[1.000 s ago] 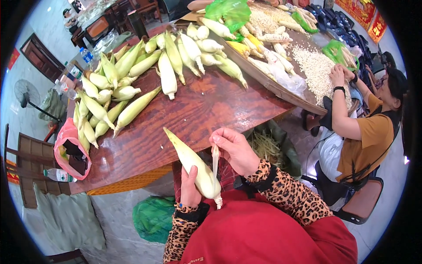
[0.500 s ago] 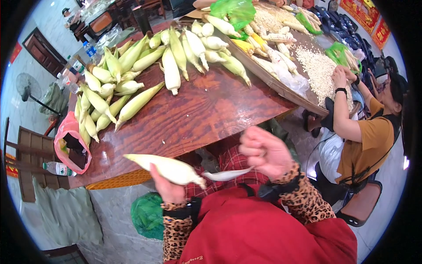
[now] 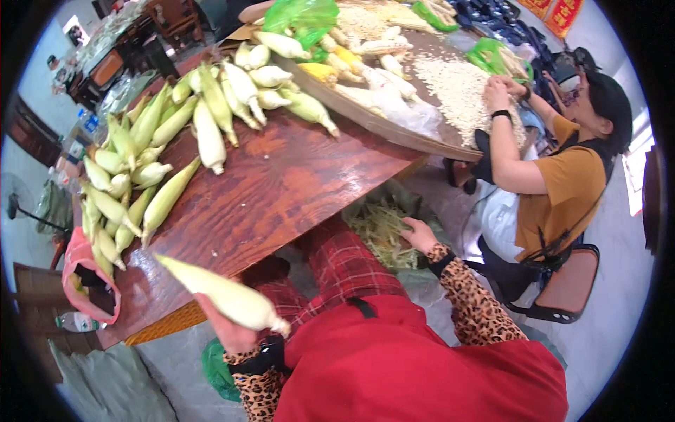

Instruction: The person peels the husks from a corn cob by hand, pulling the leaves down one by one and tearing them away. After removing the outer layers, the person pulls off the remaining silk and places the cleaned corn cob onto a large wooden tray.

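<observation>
My left hand (image 3: pixel 232 330) is closed round an ear of corn (image 3: pixel 223 294) in pale green husk, its stalk end toward my lap and its tip over the table edge. Lower than the tabletop, my right hand (image 3: pixel 420 235) reaches over a heap of stripped husks (image 3: pixel 383 231) in a dark green sack. Its fingers are apart and I see nothing held in them. Several more unshelled ears (image 3: pixel 209 137) lie piled on the far left of the brown wooden table (image 3: pixel 281 190).
A large round tray (image 3: pixel 380 130) at the back right holds loose kernels (image 3: pixel 450 91) and peeled cobs. A co-worker (image 3: pixel 555 169) sits there, hands over the kernels. A pink bag (image 3: pixel 69 285) stands at the table's left corner, near a plastic bottle (image 3: pixel 77 322).
My right hand has moved down and right to the husk heap, its fist opened; the husk strip it held is gone from it. My left hand still holds the corn. The view has shifted right.
</observation>
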Available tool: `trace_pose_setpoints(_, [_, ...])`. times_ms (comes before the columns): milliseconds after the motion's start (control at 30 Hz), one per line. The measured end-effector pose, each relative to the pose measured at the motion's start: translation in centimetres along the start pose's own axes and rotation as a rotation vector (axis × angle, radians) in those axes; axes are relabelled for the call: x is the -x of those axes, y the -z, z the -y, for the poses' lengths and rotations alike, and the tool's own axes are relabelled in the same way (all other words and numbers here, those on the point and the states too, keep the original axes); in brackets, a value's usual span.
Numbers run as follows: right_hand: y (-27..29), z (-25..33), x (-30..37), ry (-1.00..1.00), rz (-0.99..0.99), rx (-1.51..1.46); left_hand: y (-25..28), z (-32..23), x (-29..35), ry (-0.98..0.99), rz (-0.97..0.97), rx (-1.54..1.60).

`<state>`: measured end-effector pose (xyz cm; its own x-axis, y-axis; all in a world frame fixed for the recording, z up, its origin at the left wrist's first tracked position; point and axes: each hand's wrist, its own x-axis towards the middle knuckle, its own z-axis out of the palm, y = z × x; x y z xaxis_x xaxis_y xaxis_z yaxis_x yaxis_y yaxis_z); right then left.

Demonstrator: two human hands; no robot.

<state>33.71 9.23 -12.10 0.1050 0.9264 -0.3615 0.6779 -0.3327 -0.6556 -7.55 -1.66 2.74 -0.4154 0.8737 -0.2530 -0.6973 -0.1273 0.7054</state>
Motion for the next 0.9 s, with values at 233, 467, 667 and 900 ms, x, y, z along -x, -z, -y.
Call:
trace_pose_setpoints(233, [0.4,17.8,5.7,0.326,0.518,-0.724,-3.6,1.7,-0.6,0.174,0.3,-0.081])
trace_pose_setpoints(467, [-2.4,27.5,8.9,0.526,0.618,-0.867,-5.1,2.2,1.0,0.14,0.399,-0.262])
trace_pose_setpoints(667, [-1.6,29.1,10.2,0.608,0.362,-0.578,-4.4,2.6,1.9,0.064,0.312,-0.437])
trace_pose_setpoints(900, [-1.6,29.1,10.8,0.653,0.252,-0.511,-4.5,2.9,1.9,0.012,0.314,-0.526])
